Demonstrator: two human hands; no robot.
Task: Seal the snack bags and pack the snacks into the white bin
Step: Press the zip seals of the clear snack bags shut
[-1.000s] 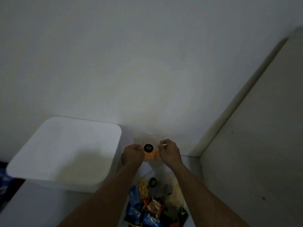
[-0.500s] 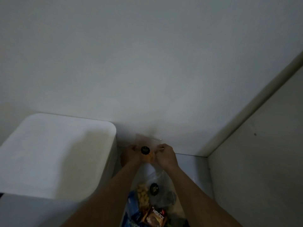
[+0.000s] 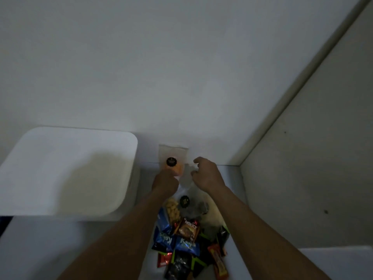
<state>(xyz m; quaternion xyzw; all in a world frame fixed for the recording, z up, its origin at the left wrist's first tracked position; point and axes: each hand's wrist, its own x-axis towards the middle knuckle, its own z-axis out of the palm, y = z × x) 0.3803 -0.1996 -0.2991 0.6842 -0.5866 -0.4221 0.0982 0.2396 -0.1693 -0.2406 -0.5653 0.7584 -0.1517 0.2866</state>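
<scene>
Left hand (image 3: 165,181) grips the snack bag (image 3: 173,158) by its bottom. Right hand (image 3: 207,175) is just beside it, fingers loose, holding nothing. White bin (image 3: 60,158) sits left.

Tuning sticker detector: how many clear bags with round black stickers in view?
2: orange-snack bag in the left hand by the wall; second bag atop the pile. Others may be hidden.

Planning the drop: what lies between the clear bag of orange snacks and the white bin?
Head view: only a bare strip of white tabletop between the clear plastic bag of orange snacks and the white bin.
</scene>
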